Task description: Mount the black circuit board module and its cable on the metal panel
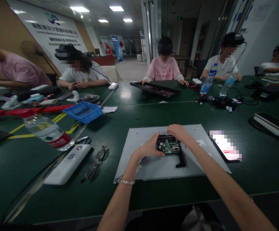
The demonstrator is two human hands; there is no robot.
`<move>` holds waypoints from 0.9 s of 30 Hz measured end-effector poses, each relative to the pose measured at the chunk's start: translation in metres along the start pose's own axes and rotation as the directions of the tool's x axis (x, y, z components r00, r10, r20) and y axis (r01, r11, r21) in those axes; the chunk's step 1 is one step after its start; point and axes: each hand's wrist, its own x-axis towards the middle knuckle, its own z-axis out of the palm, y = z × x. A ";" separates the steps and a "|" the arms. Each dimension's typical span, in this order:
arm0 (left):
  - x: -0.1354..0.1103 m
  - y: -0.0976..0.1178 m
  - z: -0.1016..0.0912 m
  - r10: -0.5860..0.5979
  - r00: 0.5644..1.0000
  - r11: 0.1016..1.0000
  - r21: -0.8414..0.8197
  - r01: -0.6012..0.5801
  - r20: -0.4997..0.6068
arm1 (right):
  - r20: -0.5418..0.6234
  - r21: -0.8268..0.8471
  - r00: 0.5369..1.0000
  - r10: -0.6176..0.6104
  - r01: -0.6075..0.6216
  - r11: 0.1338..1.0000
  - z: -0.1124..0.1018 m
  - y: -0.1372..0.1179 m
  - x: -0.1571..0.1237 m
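Note:
A green circuit board [170, 147] sits in a black plastic housing with an arm-like black piece [181, 161] reaching down from its right side. It is over a flat grey metal panel [129, 163] that lies on the table. My left hand [150, 148] grips the housing's left side, thumb along the near edge and fingers at the far corner. My right hand [178, 132] is closed at the far edge of the housing, with its fingertips partly hidden. A white label [200, 143] is stuck on the panel to the right.
Left of the panel lie eyeglasses [97, 163], a white power bank [68, 164], a water bottle [49, 131] and a blue tray [83, 112]. A lit phone [226, 146] rests at the right. Across the table, a person in pink [164, 69] handles a black screen panel [156, 89].

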 end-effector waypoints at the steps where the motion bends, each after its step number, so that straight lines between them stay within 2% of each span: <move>1: 0.000 0.000 0.000 -0.005 1.000 1.000 0.004 0.005 0.002 | -0.003 -0.009 1.000 0.003 -0.003 1.000 -0.002 0.000 -0.001; 10: 0.000 -0.002 0.001 -0.022 1.000 0.999 0.030 0.021 0.023 | -0.005 -0.056 1.000 -0.029 0.028 0.998 -0.007 0.001 -0.028; 18: 0.000 -0.001 0.001 -0.049 0.998 0.999 0.024 0.048 0.032 | 0.006 -0.014 1.000 -0.003 0.004 1.000 0.000 -0.002 -0.033; 23: 0.001 -0.004 0.003 -0.051 0.998 0.999 -0.014 0.052 0.021 | -0.012 0.028 0.999 0.037 -0.036 0.999 -0.007 0.000 -0.039; 27: 0.000 -0.003 0.001 -0.046 0.998 0.999 -0.028 0.046 0.031 | -0.107 0.131 0.984 0.141 -0.127 0.983 -0.015 0.009 -0.070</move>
